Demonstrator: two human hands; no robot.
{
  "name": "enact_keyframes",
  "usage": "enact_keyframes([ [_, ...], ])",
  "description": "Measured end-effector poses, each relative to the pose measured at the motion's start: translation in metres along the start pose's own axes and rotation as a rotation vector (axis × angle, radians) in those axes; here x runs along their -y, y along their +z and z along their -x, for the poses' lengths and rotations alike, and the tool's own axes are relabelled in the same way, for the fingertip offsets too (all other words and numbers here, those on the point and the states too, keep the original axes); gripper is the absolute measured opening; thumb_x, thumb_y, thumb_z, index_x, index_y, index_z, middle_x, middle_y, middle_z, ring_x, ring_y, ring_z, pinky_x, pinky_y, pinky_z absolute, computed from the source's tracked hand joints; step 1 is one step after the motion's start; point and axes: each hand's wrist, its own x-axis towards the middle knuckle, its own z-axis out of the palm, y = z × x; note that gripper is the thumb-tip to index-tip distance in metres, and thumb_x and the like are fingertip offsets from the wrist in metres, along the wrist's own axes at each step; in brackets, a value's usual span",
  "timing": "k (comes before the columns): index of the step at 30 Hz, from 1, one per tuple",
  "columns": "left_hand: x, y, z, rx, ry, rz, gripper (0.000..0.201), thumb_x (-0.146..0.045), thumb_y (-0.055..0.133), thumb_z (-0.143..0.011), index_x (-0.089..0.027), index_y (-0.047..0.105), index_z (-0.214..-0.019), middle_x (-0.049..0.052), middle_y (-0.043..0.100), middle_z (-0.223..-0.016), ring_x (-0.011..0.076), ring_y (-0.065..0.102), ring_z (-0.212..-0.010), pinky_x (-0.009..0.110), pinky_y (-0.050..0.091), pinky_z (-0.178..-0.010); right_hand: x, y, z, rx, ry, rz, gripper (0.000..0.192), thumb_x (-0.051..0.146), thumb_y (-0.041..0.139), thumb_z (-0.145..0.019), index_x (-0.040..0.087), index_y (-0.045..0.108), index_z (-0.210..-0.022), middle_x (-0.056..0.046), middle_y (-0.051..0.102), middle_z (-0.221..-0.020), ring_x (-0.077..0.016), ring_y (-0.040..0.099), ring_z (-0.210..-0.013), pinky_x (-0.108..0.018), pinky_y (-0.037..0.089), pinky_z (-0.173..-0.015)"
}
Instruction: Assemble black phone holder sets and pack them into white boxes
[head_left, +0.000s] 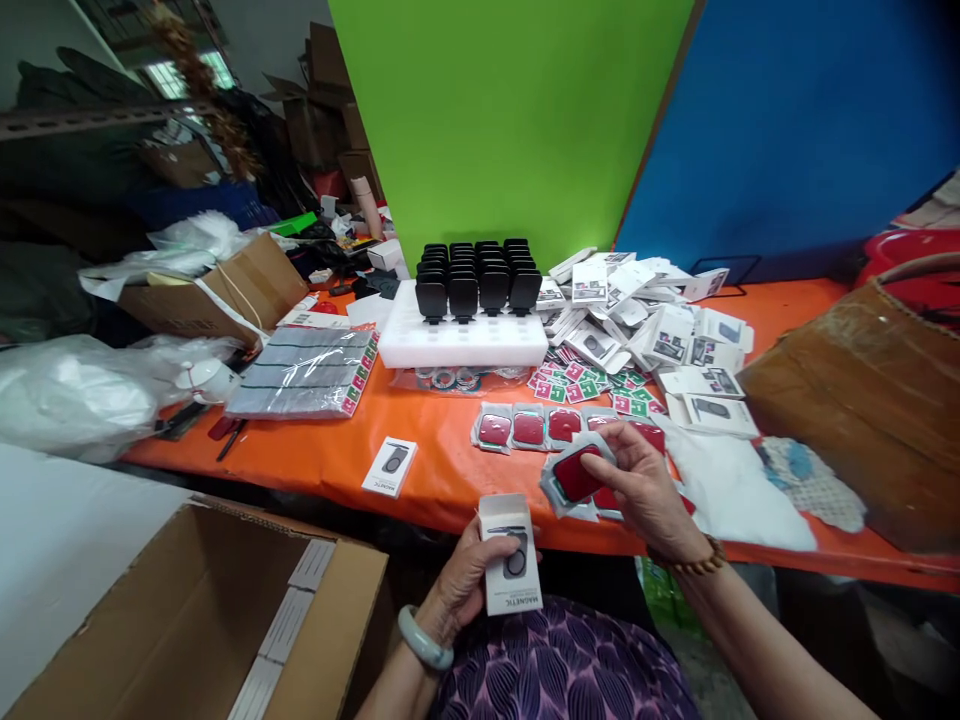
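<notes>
My left hand [465,580] grips a small white box [513,590] printed MAGNETIC, its top flap raised and its thumb-side face turned up. In my right hand [637,480] a dark red square piece in a clear plastic sleeve [576,474] is pinched between thumb and fingers, just above the table edge. Behind it a row of similar red sleeved pieces [529,429] lies on the orange table; some are hidden by my right hand. Another white MAGNETIC box [390,467] lies flat, to the left.
A white foam block [461,340] holds rows of black square-topped parts [463,297]. White boxes [637,300] are heaped right of it, above red and green cards [574,384]. A large carton [180,590] with white boxes inside stands lower left. A brown bag [855,410] sits right.
</notes>
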Motion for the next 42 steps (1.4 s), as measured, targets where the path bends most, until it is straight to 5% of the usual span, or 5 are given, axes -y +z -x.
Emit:
enact_keyframes([
  [7,0.013,0.020,-0.001,0.179,-0.166,-0.107,0.040,-0.022,0.083,-0.053,-0.015,0.067,-0.089,0.003,0.068,-0.078,0.0155,0.061,-0.066,0.027,0.042,-0.066,0.000,0.031,0.032,0.085,-0.098,0.108,0.024,0.036,0.069,-0.081,0.024,0.050,-0.090,0.003,0.054,-0.078,-0.0122,0.052,-0.070,-0.023,0.046,-0.064],
  [12,0.014,0.020,0.000,0.284,-0.160,-0.140,0.044,-0.025,0.085,-0.049,-0.013,0.069,-0.088,0.004,0.066,-0.078,0.0144,0.057,-0.066,0.025,0.040,-0.064,-0.010,0.017,0.038,0.166,-0.086,0.280,0.022,0.039,0.063,-0.084,0.023,0.051,-0.094,0.000,0.054,-0.086,-0.0141,0.054,-0.074,-0.026,0.048,-0.068],
  [20,0.028,0.020,-0.004,0.339,-0.174,-0.128,0.049,-0.024,0.087,-0.048,-0.015,0.067,-0.092,0.002,0.065,-0.078,0.0125,0.055,-0.066,0.023,0.040,-0.063,0.017,0.011,0.040,0.373,-0.047,0.674,0.009,0.029,0.056,-0.089,0.023,0.051,-0.092,0.003,0.056,-0.079,-0.0132,0.052,-0.070,-0.027,0.043,-0.066],
  [30,0.037,0.007,-0.007,0.334,-0.204,-0.112,0.053,-0.024,0.088,-0.047,-0.013,0.068,-0.095,0.004,0.066,-0.083,0.0155,0.057,-0.071,0.026,0.042,-0.068,-0.014,0.020,0.048,0.362,-0.228,0.627,0.018,0.027,0.054,-0.092,0.023,0.050,-0.109,-0.003,0.063,-0.096,-0.0160,0.061,-0.085,-0.029,0.049,-0.078],
  [42,0.033,0.005,-0.006,0.442,-0.211,-0.158,0.056,-0.030,0.091,-0.044,-0.013,0.069,-0.093,0.006,0.068,-0.085,0.0184,0.059,-0.078,0.029,0.043,-0.075,-0.007,0.018,0.048,0.428,-0.154,0.636,0.019,0.029,0.054,-0.091,0.023,0.051,-0.109,-0.004,0.063,-0.100,-0.0173,0.062,-0.090,-0.031,0.050,-0.081],
])
